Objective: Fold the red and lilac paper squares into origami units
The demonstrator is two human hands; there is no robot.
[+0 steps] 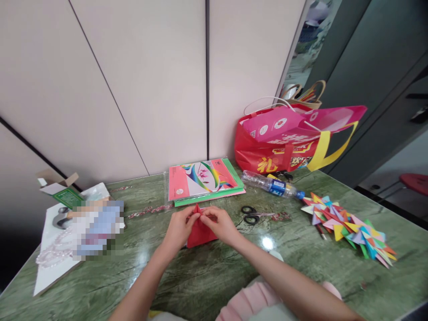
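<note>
Between my two hands is a piece of red paper (199,235), folded to a small upright point at its far end. My left hand (180,225) pinches the paper close to that point, thumb and fingers together. From the other side my right hand (219,220) grips it as well, its thumb nearly meeting the left one. Part of the paper is hidden under the fingers. Just beyond my hands lies a packet of coloured paper (180,183) on green sheets. To the right of my right hand rest black-handled scissors (250,215).
On the right lie a plastic bottle (270,183) and a row of colourful folded paper pieces (347,225). A red bag (250,151) stands behind them against the wall. At left, a white board (50,267) carries a small open box (63,189) and a hammer-like tool (60,218).
</note>
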